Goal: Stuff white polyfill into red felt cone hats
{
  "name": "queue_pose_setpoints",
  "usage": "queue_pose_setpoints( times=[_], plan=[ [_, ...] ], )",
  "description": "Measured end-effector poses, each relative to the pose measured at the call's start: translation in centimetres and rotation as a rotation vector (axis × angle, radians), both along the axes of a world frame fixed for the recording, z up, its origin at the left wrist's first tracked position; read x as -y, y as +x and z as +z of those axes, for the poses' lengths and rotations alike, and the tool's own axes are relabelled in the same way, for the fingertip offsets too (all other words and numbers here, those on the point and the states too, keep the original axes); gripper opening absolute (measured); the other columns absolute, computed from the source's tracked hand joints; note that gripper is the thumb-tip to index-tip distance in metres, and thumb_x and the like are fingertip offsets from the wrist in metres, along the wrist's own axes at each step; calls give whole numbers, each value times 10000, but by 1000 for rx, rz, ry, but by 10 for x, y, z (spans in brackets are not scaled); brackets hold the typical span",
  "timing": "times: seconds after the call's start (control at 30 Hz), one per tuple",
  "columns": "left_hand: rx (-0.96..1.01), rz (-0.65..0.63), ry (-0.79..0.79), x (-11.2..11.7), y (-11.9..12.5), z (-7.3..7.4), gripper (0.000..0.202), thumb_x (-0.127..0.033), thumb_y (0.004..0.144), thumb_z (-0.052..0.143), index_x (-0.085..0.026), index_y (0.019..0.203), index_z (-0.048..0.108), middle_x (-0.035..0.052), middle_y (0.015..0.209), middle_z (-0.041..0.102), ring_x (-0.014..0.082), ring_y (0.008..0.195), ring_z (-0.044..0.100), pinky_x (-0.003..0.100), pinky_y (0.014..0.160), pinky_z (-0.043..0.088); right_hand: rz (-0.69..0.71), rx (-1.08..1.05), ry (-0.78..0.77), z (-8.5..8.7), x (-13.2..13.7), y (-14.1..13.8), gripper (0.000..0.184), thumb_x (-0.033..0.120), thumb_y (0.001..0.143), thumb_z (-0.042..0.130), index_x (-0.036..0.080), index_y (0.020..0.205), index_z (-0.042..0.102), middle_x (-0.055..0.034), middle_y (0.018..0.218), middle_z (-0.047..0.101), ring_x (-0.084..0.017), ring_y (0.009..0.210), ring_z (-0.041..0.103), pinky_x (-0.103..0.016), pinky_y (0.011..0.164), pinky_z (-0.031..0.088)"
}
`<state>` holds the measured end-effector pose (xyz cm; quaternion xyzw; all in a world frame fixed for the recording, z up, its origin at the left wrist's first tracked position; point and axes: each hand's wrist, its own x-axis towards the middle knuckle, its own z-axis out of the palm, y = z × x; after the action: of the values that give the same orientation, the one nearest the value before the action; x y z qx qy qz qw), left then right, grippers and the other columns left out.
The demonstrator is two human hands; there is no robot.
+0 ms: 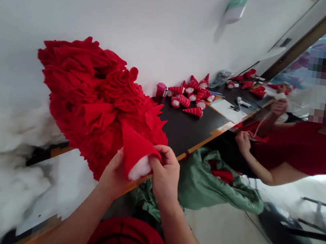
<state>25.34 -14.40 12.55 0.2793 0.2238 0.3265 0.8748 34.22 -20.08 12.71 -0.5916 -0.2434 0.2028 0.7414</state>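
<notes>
At lower centre, the left hand (114,173) and right hand (167,175) pinched a red felt cone (134,148) at its mouth, where white stuffing (140,168) bulged, apparently needing tucking in next.

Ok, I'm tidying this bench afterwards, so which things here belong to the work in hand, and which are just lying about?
In use:
left hand and right hand, holding a red felt cone
white stuffing in its open end
heap of red felt cones

Lying about:
striped cones
scissors
pink container
green cloth
</notes>
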Motion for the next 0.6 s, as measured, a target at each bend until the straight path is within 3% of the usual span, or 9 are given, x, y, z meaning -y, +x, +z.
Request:
queue_pose_setpoints(
  times=[0.1, 0.27, 0.37, 0.5, 0.6],
  plan=[
    [75, 26, -121, -3, -5, 7, 507, -487, 648, 692, -192, 1053, 612, 91, 996, 686, 296, 1107, 564, 416, 932, 463, 84, 116, 34, 5, -2, -13, 116, 239, 757, 566, 211, 869, 553, -28, 846, 638, -155, 761, 616, -275, 642, 513],
    [82, 209, -246, -15, -17, 19, 391, -394, 719, 642, -170, 1037, 615, 70, 948, 701, 255, 990, 629, 396, 910, 489, -137, 622, 127, 8, 2, -28, 229, 158, 818, 534, 254, 1024, 556, -42, 949, 550, -174, 882, 557, -349, 762, 487],
    [76, 197, -316, -18, -26, 20, 349, -426, 757, 593, -138, 949, 638, 74, 854, 710, 220, 828, 665, 344, 830, 527, -44, 917, 80, 13, -2, -38, 277, 173, 800, 569, 279, 1056, 577, -53, 997, 532, -215, 938, 513, -411, 804, 462],
    [166, 157, -341, -18, -38, 21, 303, -420, 814, 536, -137, 857, 637, 67, 810, 713, 165, 760, 670, 248, 771, 529, -57, 1015, -45, 15, -16, -52, 222, 178, 769, 597, 263, 972, 625, -79, 1180, 418, -274, 1066, 409, -459, 850, 424],
    [175, 141, -360, -19, -44, 26, 301, -396, 848, 509, -120, 884, 623, 67, 805, 709, 139, 752, 668, 216, 753, 524, -37, 1028, -40, 14, -26, -58, 161, 124, 774, 555, 245, 850, 628, -61, 1239, 374, -286, 1112, 370, -484, 896, 390]
  ],
)
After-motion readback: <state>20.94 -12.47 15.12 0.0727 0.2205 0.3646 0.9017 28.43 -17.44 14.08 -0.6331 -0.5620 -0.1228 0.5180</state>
